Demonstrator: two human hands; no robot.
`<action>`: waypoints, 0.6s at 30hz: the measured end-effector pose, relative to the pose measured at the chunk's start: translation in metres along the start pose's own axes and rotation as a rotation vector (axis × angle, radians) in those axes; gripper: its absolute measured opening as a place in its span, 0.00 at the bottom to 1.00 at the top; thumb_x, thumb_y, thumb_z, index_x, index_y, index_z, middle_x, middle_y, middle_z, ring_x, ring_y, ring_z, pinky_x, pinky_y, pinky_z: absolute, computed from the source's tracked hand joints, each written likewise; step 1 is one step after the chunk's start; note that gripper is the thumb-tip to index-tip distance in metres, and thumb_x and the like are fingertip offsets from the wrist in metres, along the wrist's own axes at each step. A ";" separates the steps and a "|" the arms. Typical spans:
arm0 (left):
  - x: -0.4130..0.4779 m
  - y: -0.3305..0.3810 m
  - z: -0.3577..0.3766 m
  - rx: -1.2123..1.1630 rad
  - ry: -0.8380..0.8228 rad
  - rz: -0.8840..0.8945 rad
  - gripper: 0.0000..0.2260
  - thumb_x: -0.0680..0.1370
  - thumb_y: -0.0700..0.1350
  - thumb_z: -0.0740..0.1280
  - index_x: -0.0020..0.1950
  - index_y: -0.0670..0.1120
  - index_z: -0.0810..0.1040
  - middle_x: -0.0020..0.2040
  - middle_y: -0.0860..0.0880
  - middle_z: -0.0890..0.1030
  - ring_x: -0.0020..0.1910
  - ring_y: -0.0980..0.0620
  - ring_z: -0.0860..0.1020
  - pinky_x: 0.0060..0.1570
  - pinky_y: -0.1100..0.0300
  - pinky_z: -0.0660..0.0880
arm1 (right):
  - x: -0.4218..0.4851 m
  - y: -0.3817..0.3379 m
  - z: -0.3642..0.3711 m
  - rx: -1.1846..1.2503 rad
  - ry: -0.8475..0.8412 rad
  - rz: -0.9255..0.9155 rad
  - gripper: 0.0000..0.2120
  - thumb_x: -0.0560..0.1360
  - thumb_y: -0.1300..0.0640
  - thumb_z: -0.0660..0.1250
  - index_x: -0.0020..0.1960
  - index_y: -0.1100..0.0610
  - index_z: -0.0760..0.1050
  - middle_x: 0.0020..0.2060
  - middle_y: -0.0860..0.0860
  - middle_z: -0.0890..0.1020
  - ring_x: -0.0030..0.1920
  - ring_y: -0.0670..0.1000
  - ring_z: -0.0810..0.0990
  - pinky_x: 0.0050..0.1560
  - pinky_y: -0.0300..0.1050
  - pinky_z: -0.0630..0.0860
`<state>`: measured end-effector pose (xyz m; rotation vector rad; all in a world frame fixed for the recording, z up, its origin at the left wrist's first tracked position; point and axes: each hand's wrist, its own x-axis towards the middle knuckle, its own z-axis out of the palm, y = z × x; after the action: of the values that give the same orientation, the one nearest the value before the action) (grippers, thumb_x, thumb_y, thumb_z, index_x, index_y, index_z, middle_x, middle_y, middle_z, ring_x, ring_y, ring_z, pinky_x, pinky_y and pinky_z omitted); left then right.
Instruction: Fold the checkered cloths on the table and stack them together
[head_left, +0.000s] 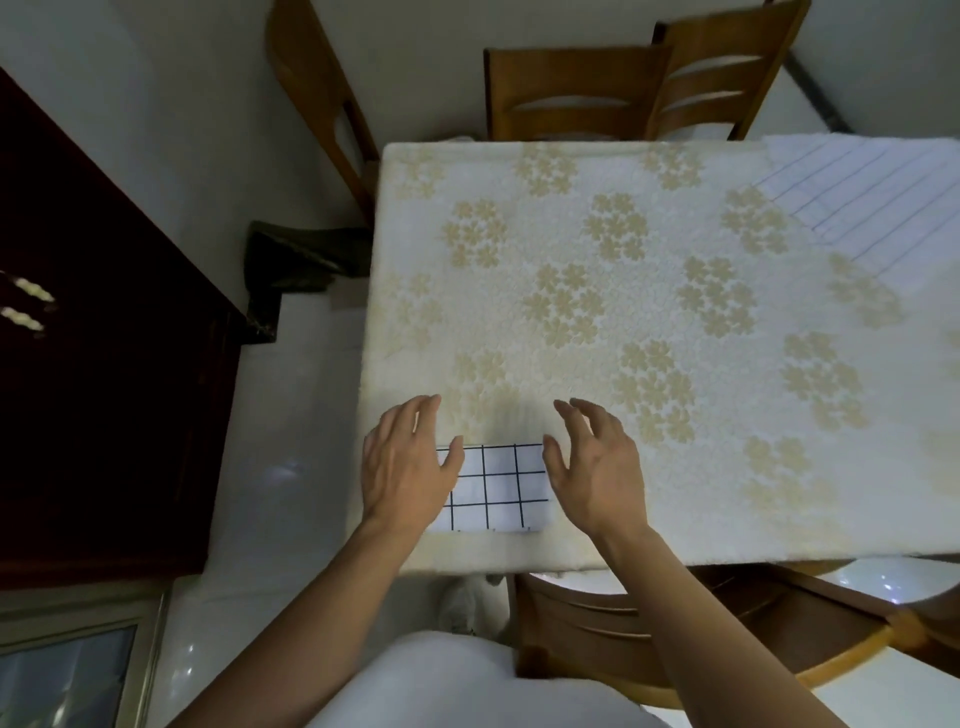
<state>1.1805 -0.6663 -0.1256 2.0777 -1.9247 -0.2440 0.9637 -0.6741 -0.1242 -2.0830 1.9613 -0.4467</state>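
A folded checkered cloth lay at the table's near left corner. The left hand covered its left edge, fingers spread and gripping nothing; the right hand was at its right edge, likewise loose. Another cloth (still flat) lay at the far right corner.

You have wide free room across the middle of the table covered in a cream, flower-patterned cloth; nothing stands on it there. Only the small folded white cloth with black grid lines near the front edge and the flat white cloth with thin blue lines at the far right corner lie on it, well apart. Brown wooden chairs close in the far side.
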 end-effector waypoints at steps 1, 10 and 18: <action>-0.001 0.004 -0.004 0.014 0.017 0.030 0.24 0.76 0.55 0.61 0.68 0.44 0.74 0.64 0.46 0.79 0.63 0.44 0.75 0.60 0.45 0.74 | -0.001 -0.003 -0.005 -0.016 0.008 -0.025 0.25 0.79 0.45 0.54 0.69 0.57 0.74 0.66 0.57 0.77 0.64 0.60 0.76 0.60 0.59 0.76; -0.025 0.019 -0.023 0.102 0.051 0.186 0.27 0.77 0.58 0.59 0.72 0.47 0.73 0.70 0.47 0.75 0.68 0.44 0.73 0.66 0.44 0.71 | -0.032 -0.031 -0.020 -0.155 0.026 -0.161 0.26 0.79 0.43 0.55 0.72 0.55 0.71 0.70 0.57 0.74 0.72 0.59 0.71 0.70 0.60 0.69; -0.043 0.013 -0.017 0.129 -0.028 0.213 0.28 0.77 0.60 0.54 0.69 0.47 0.75 0.68 0.46 0.77 0.66 0.44 0.76 0.65 0.45 0.73 | -0.061 -0.034 -0.009 -0.180 -0.018 -0.109 0.26 0.79 0.43 0.58 0.72 0.53 0.72 0.70 0.56 0.74 0.71 0.58 0.72 0.70 0.60 0.69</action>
<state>1.1699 -0.6222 -0.1087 1.9329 -2.2121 -0.1038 0.9890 -0.6112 -0.1063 -2.3036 1.9493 -0.2795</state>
